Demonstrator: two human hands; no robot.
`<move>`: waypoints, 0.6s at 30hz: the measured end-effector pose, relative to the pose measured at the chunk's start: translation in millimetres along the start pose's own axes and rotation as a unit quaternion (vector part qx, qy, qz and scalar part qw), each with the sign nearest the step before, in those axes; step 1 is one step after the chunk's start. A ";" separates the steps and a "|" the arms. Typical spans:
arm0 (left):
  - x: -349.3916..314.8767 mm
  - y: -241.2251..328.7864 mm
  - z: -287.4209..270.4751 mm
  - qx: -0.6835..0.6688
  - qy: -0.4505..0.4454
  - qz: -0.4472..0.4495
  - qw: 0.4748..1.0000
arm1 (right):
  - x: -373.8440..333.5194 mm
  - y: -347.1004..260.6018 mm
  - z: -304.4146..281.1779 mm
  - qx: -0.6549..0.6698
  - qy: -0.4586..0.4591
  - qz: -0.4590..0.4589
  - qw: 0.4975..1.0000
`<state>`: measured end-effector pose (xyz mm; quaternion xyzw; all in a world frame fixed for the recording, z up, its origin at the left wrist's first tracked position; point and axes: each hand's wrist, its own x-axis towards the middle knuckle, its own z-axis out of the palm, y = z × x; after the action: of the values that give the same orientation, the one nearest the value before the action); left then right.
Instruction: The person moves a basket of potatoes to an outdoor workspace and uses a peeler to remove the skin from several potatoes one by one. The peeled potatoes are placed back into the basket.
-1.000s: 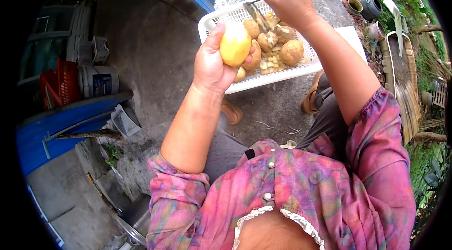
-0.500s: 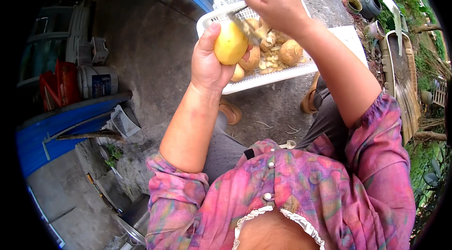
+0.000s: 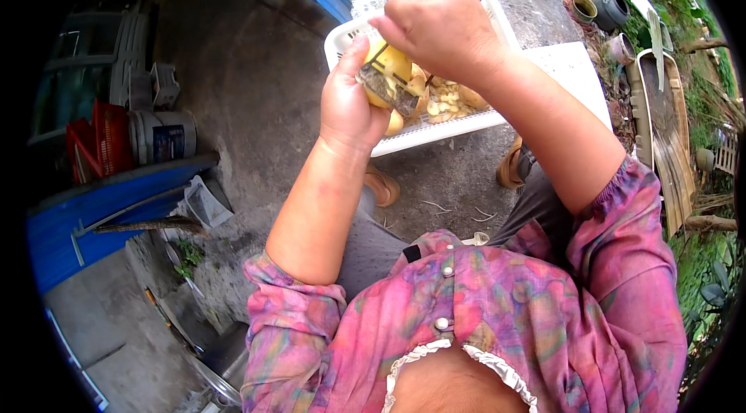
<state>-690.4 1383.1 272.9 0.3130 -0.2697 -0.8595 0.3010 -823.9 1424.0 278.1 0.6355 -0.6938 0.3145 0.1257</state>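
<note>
A yellow, peeled potato (image 3: 395,65) sits in my left hand (image 3: 350,102), the fingers wrapped round its left side. My right hand (image 3: 444,28) is closed on a peeler (image 3: 398,96), whose dark metal head lies across the potato with bits of peel on it. The handle is mostly hidden in my fist. Just beneath both hands is a white plastic basket (image 3: 435,135) holding several brown potatoes and pale peelings (image 3: 444,99). My right hand and forearm hide part of its contents.
The basket rests on a white surface (image 3: 579,75) over a concrete floor (image 3: 256,87). To the left are a red crate (image 3: 111,137), a white bucket (image 3: 183,135) and a blue ledge (image 3: 116,215). Pots (image 3: 612,12) and a long trough (image 3: 660,110) line the right side.
My right hand has come down and left, bringing the peeler from the potato's upper right side across its face. My left hand still grips the potato, barely shifted.
</note>
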 end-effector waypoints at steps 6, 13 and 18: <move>2.8 7.9 -25.3 0.036 -0.087 -0.041 0.995 | 2.3 42.6 0.5 -0.057 -0.061 0.148 0.986; 0.6 5.7 -14.7 -0.018 -0.016 -0.069 0.997 | -3.7 5.0 8.1 -0.054 0.004 -0.033 0.998; -2.3 7.0 -25.5 0.051 -0.103 -0.067 0.991 | -0.3 26.5 13.5 -0.078 -0.027 0.037 0.996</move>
<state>-668.7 1373.0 261.5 0.2551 -0.3208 -0.8906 0.1972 -846.3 1416.1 260.2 0.6058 -0.7426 0.2463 0.1446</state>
